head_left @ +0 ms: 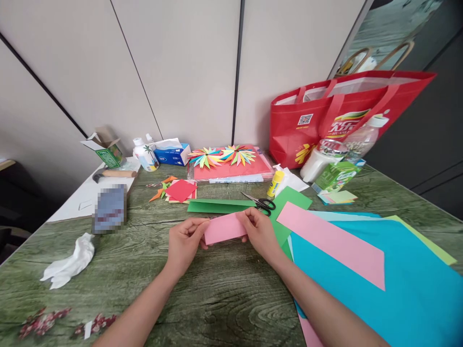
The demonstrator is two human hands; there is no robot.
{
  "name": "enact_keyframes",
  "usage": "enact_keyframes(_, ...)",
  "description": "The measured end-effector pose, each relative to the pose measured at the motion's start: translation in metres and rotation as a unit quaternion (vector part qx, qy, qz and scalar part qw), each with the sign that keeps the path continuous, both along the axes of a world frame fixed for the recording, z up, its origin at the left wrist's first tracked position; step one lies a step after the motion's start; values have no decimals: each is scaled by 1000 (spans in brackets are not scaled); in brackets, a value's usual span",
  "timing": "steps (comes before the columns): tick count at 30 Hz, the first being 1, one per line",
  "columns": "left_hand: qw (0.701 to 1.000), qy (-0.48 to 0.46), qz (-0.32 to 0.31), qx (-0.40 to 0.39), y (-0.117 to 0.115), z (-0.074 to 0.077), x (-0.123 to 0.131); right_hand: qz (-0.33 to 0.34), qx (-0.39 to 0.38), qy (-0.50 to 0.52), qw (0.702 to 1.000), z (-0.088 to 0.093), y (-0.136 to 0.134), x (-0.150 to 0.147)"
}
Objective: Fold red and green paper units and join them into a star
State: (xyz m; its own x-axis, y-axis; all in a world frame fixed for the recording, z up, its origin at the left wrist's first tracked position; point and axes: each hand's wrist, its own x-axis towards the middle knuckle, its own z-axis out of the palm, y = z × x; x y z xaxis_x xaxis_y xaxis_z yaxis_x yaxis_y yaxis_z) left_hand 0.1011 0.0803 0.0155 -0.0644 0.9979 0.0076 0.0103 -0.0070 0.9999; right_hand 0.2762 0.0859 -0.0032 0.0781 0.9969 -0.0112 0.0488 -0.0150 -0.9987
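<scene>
A pink strip of paper (224, 228) is held up between my two hands, just above the table. My left hand (185, 241) pinches its left end between thumb and fingers. At the other end, my right hand (257, 231) grips it the same way. Right behind lie a folded green paper (220, 206) and black-handled scissors (265, 205), their blades pointing left. Beyond my right wrist, a longer pink paper strip (336, 243) rests across blue paper sheets (379, 270) and a green sheet (294, 202).
Paper stars (206, 158) sit on a red paper pack (235, 169) by the wall. A yellow glue stick (275, 183), a red bag (300, 130) and a plastic bottle (365, 135) stand right. Leftward are a tissue (72, 260), a hammer (117, 174) and a blue tissue pack (171, 154).
</scene>
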Motion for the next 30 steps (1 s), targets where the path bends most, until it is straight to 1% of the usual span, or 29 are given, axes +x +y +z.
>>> enact_keyframes(2,1000,-14,2,-2,0,-1,1,-14,23,-40,999,3,-4,-3)
enact_keyframes(5,999,-42,-1,-16,0,-3,2,-20,43,-67,997,6,-6,-4)
enact_keyframes(9,998,-60,-8,-30,2,-6,3,-13,19,-59,998,6,-4,-2)
enact_keyframes(12,997,-67,6,-33,5,-5,-1,-9,3,-68,998,4,0,3)
enact_keyframes(14,997,-70,18,-39,9,-3,-7,-44,34,-102,993,2,4,9)
enact_keyframes(15,997,-65,15,-47,10,-2,-10,-78,73,-132,985,0,6,13)
enact_keyframes(16,997,-50,1,-58,12,-1,-13,-111,123,-172,971,-2,9,16)
enact_keyframes(17,997,-25,-20,-73,13,0,-15,-135,177,-220,950,-4,11,20)
enact_keyframes(18,995,7,-47,-89,13,1,-17,-141,224,-272,925,-7,14,23)
enact_keyframes(19,991,42,-76,-103,13,1,-17,-132,257,-325,900,-9,16,25)
enact_keyframes(20,986,76,-101,-112,13,1,-17,-110,274,-376,878,-12,17,26)
enact_keyframes(22,975,139,-134,-106,13,-2,-16,-51,269,-468,840,-18,19,25)
enact_keyframes(25,960,229,-147,-57,15,-8,-16,16,224,-564,794,-22,17,19)
enact_keyframes(27,944,294,-147,-21,15,-9,-17,34,204,-602,772,-22,16,15)
enact_keyframes(30,918,373,-137,22,15,-7,-17,29,196,-630,751,-20,16,14)
